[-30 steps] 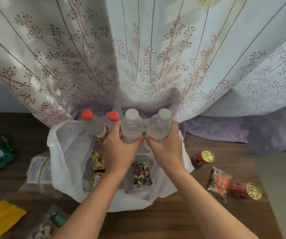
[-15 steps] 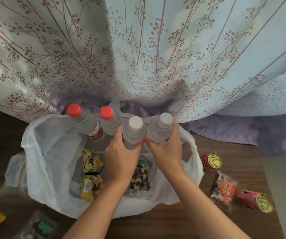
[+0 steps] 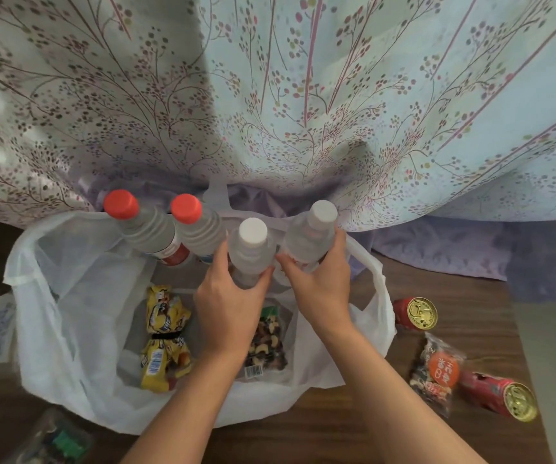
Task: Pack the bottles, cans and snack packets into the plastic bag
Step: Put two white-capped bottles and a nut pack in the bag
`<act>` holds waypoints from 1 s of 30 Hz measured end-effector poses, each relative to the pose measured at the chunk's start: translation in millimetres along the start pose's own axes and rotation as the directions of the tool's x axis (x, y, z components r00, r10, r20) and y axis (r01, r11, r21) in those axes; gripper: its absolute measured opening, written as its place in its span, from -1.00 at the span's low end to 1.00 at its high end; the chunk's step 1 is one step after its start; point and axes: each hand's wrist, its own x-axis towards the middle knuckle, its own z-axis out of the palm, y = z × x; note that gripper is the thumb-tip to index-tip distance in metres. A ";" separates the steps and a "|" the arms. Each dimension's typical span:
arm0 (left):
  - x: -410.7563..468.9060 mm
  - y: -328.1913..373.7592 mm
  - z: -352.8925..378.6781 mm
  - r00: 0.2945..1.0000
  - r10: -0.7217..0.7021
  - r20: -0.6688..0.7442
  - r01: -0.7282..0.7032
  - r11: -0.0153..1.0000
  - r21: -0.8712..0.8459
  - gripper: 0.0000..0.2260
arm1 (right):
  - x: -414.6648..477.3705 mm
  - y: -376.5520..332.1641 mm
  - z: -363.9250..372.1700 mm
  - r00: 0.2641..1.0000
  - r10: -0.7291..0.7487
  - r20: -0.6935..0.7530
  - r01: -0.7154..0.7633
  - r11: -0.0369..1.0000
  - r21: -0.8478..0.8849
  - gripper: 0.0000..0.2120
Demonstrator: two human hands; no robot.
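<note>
- White plastic bag (image 3: 69, 296) is lying open on the wooden table (image 3: 470, 296), with 2 red cans (image 3: 415, 313) and a snack packet (image 3: 437, 373) sitting outside on its right.
- 4 bottles are standing upright in the bag's far side, caps up; the left hand (image 3: 229, 306) is wrapping a white-capped bottle (image 3: 253, 249), and the right hand (image 3: 320, 279) is wrapping its neighbour (image 3: 310, 232).
- A patterned curtain (image 3: 270, 112) is hanging behind; blurred packets at the left edge are being cut off.

Bottles (image 3: 203, 229) in bag (image 3: 69, 296) — cans (image 3: 417, 313) right.
</note>
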 end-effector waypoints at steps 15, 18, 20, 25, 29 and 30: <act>-0.2 -2.3 0.7 0.997 -0.070 0.025 0.072 0.993 -0.097 -0.37 | -8.6 0.1 6.6 0.998 -0.060 0.020 0.059 0.998 0.016 -0.33; -0.6 -4.6 -0.3 0.996 -0.075 0.046 0.081 0.988 -0.130 -0.35 | -9.0 0.1 5.0 0.997 -0.056 0.058 0.057 0.998 -0.008 -0.34; -1.3 -5.6 -0.3 0.993 -0.084 0.077 0.097 0.978 -0.184 -0.35 | -8.9 -0.3 1.7 0.996 -0.047 0.082 0.048 0.999 -0.011 -0.33; -3.8 -7.5 -2.4 0.991 -0.077 0.109 0.097 0.977 -0.191 -0.34 | -9.1 -4.8 -4.5 0.993 -0.035 0.109 0.042 0.997 -0.067 -0.35; -2.0 -1.9 -6.2 0.990 -0.068 0.127 0.088 0.983 -0.164 -0.36 | -13.3 -10.7 -7.9 0.994 -0.039 0.107 0.048 0.996 -0.079 -0.32; -2.0 -0.3 -7.6 0.990 -0.064 0.127 0.083 0.986 -0.147 -0.37 | -14.5 -13.0 -8.9 0.994 -0.045 0.102 0.053 0.995 -0.081 -0.32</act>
